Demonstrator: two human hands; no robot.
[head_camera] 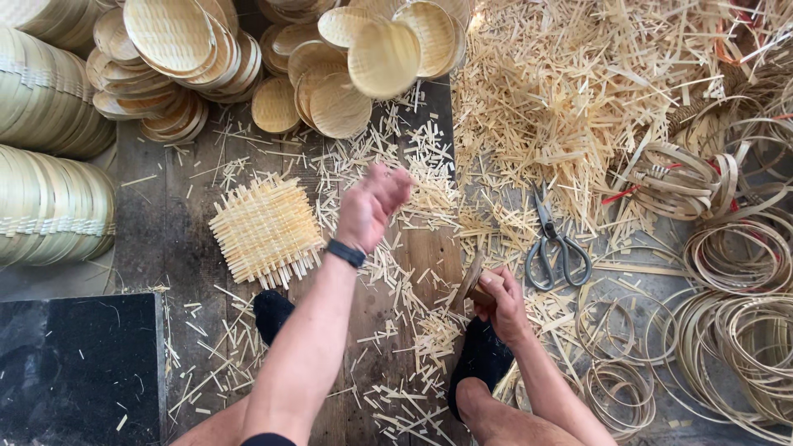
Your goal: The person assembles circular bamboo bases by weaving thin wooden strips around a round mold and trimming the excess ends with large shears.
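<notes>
Two hands: both belong to the person wearing the camera, whose forearms enter from the bottom edge.
Left hand (373, 204): raised over the plank floor (178, 227), a dark band at its wrist; fingers loosely curled and blurred, so I cannot tell whether it grips anything.
Round woven disc (384, 59): sharp-edged above the heap of similar discs (178, 49), apart from the left hand; whether it lies on the heap or is in the air is unclear.
Right hand (498, 301): closed around a small round wooden form (473, 279), seen edge-on and partly hidden by the fingers.
Square woven mat (266, 230): flat on the planks, just left of the left wrist, loose strip ends sticking out.
Scissors (553, 244): lying closed among bamboo offcuts (562, 91), near the right hand.
Bamboo hoops (739, 256): piled at right, cut off by the frame edge.
Stacked rims (49, 206): at left, partly out of view.
Dark socks (481, 355): feet partly hidden under the arms.
</notes>
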